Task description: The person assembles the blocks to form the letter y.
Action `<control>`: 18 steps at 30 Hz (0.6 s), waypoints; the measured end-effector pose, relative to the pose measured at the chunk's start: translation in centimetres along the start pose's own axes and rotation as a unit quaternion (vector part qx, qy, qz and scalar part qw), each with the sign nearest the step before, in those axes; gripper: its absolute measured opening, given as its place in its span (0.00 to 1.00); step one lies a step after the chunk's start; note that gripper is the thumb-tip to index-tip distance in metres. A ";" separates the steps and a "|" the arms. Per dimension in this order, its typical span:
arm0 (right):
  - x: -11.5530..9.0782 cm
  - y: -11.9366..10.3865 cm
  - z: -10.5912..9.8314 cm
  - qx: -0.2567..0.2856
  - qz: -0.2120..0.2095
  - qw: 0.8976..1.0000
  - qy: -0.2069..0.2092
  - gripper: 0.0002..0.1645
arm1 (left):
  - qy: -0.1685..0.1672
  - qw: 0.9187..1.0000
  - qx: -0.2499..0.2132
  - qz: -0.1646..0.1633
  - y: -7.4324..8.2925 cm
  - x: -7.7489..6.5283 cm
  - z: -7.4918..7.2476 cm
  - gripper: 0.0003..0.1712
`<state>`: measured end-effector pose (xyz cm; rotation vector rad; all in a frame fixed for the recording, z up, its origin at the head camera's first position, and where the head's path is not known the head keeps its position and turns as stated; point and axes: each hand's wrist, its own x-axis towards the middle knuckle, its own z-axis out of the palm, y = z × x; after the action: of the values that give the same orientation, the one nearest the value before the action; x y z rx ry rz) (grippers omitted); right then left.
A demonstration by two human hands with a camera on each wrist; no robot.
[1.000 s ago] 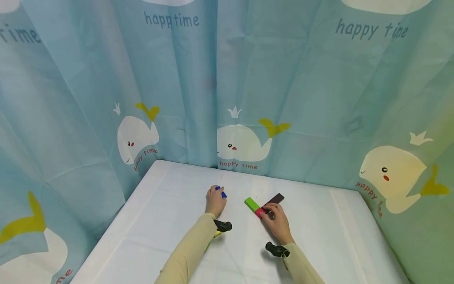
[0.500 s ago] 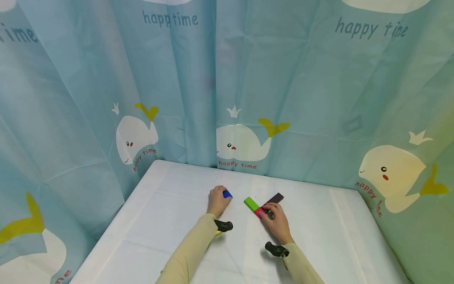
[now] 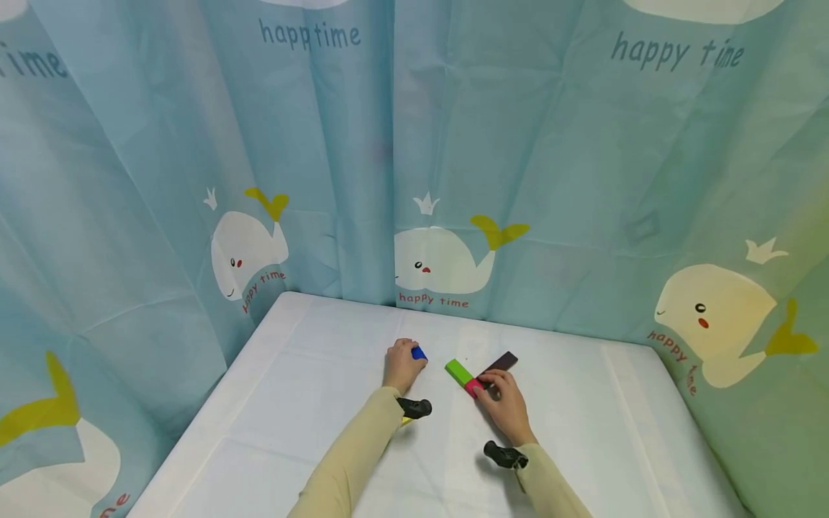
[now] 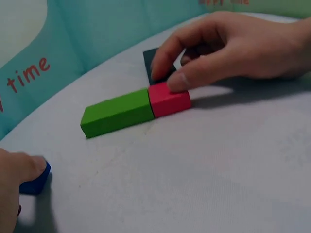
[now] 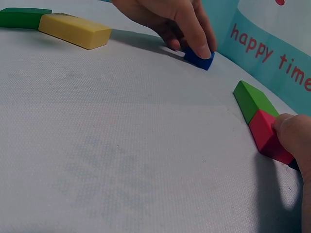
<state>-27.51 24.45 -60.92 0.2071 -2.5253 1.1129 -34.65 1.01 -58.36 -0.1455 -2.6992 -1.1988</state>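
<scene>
My left hand (image 3: 403,365) grips a small blue block (image 3: 419,353) low over the table, thumb and fingers on its sides, as the right wrist view also shows. To its right, my right hand (image 3: 508,409) pinches a pinkish-red block (image 4: 169,99) with thumb and forefinger. One end of the red block meets the end of a longer light green block (image 4: 117,112), forming one straight bar. A dark, nearly black block (image 3: 503,362) angles away behind the red one, partly covered by the right fingers.
A yellow block (image 5: 75,30) and a dark green block (image 5: 24,18) lie end to end near the left forearm, mostly covered by it in the head view. The white table (image 3: 259,403) backs onto a blue whale-print curtain (image 3: 350,144).
My left hand has slid right with the blue block, closer to the green block, and the block has turned a little. The right hand and its blocks stay put.
</scene>
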 end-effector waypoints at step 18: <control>-0.1 -0.1 -0.1 0.006 -0.011 1.000 0.014 0.13 | 0.012 0.997 -0.063 -0.033 1.7 2.0 1.5 0.26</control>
<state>-27.35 24.43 -60.89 0.2201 -2.4862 1.1157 -36.51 3.31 -57.74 -0.0607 -2.6269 -1.3817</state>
